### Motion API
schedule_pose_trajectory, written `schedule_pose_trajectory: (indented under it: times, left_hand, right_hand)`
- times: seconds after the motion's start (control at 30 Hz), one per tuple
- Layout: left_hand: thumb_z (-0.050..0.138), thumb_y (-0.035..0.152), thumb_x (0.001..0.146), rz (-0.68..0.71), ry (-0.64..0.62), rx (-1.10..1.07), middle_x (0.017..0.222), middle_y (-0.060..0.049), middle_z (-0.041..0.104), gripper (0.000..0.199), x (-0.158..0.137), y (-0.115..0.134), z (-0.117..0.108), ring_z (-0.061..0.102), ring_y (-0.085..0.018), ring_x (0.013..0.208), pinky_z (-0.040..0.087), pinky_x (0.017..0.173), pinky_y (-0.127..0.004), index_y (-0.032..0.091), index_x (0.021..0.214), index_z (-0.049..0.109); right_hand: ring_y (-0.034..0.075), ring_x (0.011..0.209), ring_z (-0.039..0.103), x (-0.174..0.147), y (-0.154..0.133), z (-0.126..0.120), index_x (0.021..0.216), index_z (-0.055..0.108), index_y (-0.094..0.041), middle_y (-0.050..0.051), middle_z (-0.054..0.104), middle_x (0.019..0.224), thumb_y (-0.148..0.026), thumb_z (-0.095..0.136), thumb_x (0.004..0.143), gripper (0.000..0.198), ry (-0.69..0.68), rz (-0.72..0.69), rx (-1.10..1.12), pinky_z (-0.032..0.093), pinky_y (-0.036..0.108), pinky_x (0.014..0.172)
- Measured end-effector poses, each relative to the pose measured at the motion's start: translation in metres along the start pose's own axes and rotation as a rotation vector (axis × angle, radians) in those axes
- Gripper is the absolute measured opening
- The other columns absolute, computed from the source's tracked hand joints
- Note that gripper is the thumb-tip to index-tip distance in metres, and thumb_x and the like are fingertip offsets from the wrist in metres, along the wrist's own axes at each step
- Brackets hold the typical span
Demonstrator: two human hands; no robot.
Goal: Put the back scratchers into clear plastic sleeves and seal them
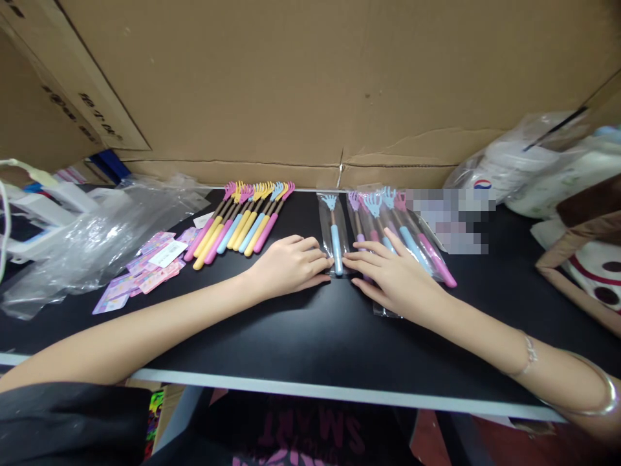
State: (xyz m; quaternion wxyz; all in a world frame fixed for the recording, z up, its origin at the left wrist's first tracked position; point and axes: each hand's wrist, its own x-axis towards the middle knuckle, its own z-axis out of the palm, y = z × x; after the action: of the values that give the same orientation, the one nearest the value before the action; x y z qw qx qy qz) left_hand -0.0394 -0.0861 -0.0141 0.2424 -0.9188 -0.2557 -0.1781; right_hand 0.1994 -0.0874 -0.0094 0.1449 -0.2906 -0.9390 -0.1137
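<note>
A back scratcher (pixel 336 239) with a light blue handle and hand-shaped head lies in a clear plastic sleeve, its handle toward me. My left hand (pixel 290 264) is flat and open, fingertips on the sleeve's lower left edge. Opposite it, my right hand (pixel 394 272) has its fingers spread, two tips by the sleeve's lower right edge. Under and beyond that hand lie several sleeved back scratchers (pixel 414 246) in purple, pink and blue, partly covered by it. Left of my left hand is a row of unsleeved back scratchers (pixel 237 226) in pink, yellow and blue.
Printed cards (pixel 158 262) lie in a loose pile at the left, beside crumpled clear plastic bags (pixel 107 226). A white frame-like object (pixel 53 207) stands far left. Cardboard (pixel 291 84) walls the back of the black table (pixel 291 336). A white cup (pixel 514 165) in plastic and a bag (pixel 592 246) stand right.
</note>
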Motion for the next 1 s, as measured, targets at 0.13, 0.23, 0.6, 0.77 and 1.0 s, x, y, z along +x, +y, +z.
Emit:
schedule_pose_trajectory:
  times: [0.13, 0.23, 0.6, 0.77, 1.0]
  left_hand:
    - [0.047, 0.023, 0.098, 0.103, 0.04, 0.148, 0.081, -0.004, 0.07, 0.021, 0.001, 0.006, -0.004, 0.061, -0.017, 0.082, 0.041, 0.075, -0.031, 0.013, 0.095, 0.064]
    - [0.048, 0.019, 0.097, 0.131, 0.078, 0.187, 0.075, -0.002, 0.068, 0.017, 0.001, 0.007, -0.006, 0.06, -0.016, 0.077, 0.04, 0.074, -0.031, 0.014, 0.091, 0.063]
    - [0.046, 0.022, 0.097, 0.165, 0.115, 0.061, 0.062, 0.002, 0.059, 0.021, 0.002, -0.002, -0.003, 0.054, -0.012, 0.063, 0.034, 0.059, -0.028, 0.016, 0.084, 0.061]
    - [0.046, 0.034, 0.097, 0.111, 0.081, -0.011, 0.07, 0.001, 0.065, 0.026, 0.0, -0.007, -0.001, 0.058, -0.012, 0.071, 0.036, 0.061, -0.027, 0.019, 0.088, 0.065]
    - [0.046, 0.046, 0.096, 0.092, 0.128, 0.064, 0.071, 0.0, 0.066, 0.033, -0.002, -0.003, -0.004, 0.06, -0.015, 0.077, 0.038, 0.065, -0.028, 0.019, 0.09, 0.066]
  right_hand:
    - [0.027, 0.114, 0.057, 0.0, -0.004, 0.001, 0.113, 0.067, -0.015, 0.006, 0.071, 0.112, -0.02, 0.049, 0.093, 0.027, 0.05, -0.053, -0.109, 0.031, 0.056, 0.109]
    - [0.027, 0.113, 0.058, 0.0, -0.008, 0.0, 0.109, 0.069, -0.015, 0.005, 0.072, 0.108, -0.018, 0.048, 0.094, 0.026, 0.094, -0.078, -0.202, 0.032, 0.054, 0.109]
    - [0.026, 0.107, 0.061, 0.002, -0.009, -0.002, 0.105, 0.071, -0.013, 0.01, 0.073, 0.098, -0.014, 0.049, 0.092, 0.026, 0.115, -0.126, -0.169, 0.038, 0.052, 0.105]
    - [0.025, 0.107, 0.06, 0.001, -0.006, -0.001, 0.107, 0.071, -0.016, 0.008, 0.073, 0.101, -0.018, 0.05, 0.093, 0.025, 0.066, -0.084, -0.083, 0.037, 0.052, 0.106]
    - [0.025, 0.106, 0.06, 0.002, -0.005, -0.003, 0.108, 0.071, -0.018, 0.006, 0.074, 0.1, -0.019, 0.049, 0.094, 0.026, 0.06, -0.064, -0.091, 0.034, 0.053, 0.107]
